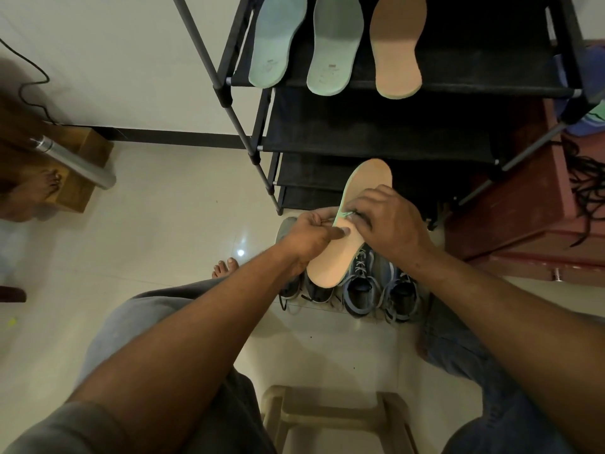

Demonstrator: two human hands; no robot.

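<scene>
I hold a peach-coloured insole in the air above the shoes on the floor. My left hand grips its left edge, thumb lying across the top face. My right hand curls over its right edge near the middle, fingers pinching at the green rim. Two pale green insoles and another peach insole lie side by side on the top shelf of the black shoe rack.
Two pairs of sneakers stand on the floor below my hands: grey ones and blue ones. A beige plastic stool is between my knees. A reddish cabinet flanks the rack on the right. Another person's foot rests at left.
</scene>
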